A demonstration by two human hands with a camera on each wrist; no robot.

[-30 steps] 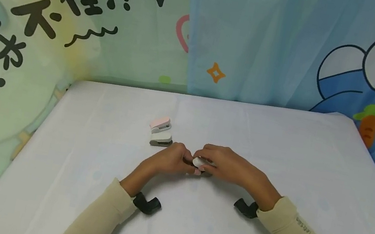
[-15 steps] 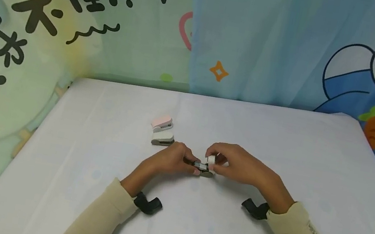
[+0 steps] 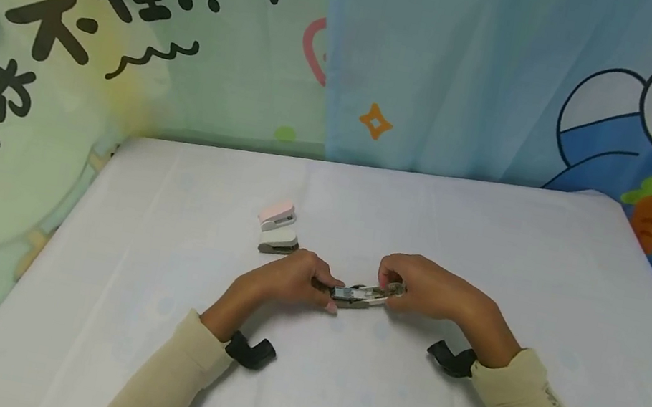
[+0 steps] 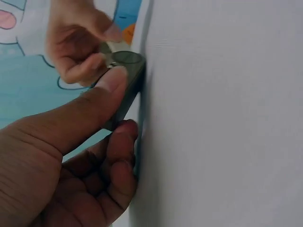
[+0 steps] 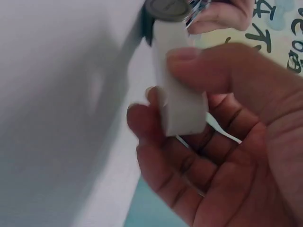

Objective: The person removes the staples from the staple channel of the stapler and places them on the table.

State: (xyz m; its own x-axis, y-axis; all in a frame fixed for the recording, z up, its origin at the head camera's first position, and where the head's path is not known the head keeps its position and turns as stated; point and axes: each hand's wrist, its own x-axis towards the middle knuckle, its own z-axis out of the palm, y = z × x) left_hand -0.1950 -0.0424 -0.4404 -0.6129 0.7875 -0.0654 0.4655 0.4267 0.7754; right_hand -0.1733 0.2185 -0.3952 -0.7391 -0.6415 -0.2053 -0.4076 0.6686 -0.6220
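Note:
A small stapler (image 3: 357, 296) is held between both hands near the middle of the table, swung wide so its metal inside shows. My left hand (image 3: 294, 278) pinches its dark grey-green base (image 4: 129, 87) between thumb and fingers. The white top cover (image 5: 177, 90) is gripped by my right hand (image 3: 432, 288), the thumb lying on it and the fingers curled beneath. Behind the left hand stand two more small staplers, one white with a grey base (image 3: 280, 240) and one pink (image 3: 278, 214). Fingers hide both ends of the held stapler in the head view.
A white cloth covers the table (image 3: 222, 200). Printed curtains (image 3: 454, 73) hang along its back and left sides. Each wrist wears a black camera mount, one at the left cuff (image 3: 251, 352) and one at the right (image 3: 451, 360).
My right hand has moved right, swinging the stapler's white cover away from its base and exposing the metal inside. The left hand keeps its hold in about the same place.

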